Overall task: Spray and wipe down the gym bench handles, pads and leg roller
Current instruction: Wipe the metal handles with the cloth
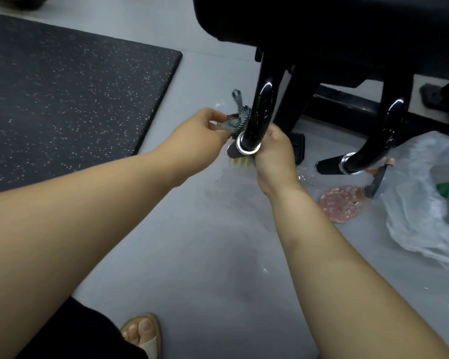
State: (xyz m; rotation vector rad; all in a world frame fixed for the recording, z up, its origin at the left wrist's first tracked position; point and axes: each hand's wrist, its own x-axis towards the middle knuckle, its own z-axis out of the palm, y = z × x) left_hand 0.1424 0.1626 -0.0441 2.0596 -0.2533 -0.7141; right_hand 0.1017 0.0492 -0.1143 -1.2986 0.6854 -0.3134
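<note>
Head view: wiping of the near handle (260, 107) appears to be the step in hand. Left hand (205, 130) pinches the patterned cloth (238, 121) at the tube. Right hand (272, 156) clasps the grip end below the chrome ring (247, 149). Spray bottle (344, 203) lies on the floor near the second handle (368, 151). Next move, by judgement: draw the cloth along the tube, then transfer to the second handle.

I worked in dim, bluish-grey light. Small white glare sat on the black bench tube (263, 99) and the wet floor (205, 255). The edges were stretched, and everything looked slightly soft.
</note>
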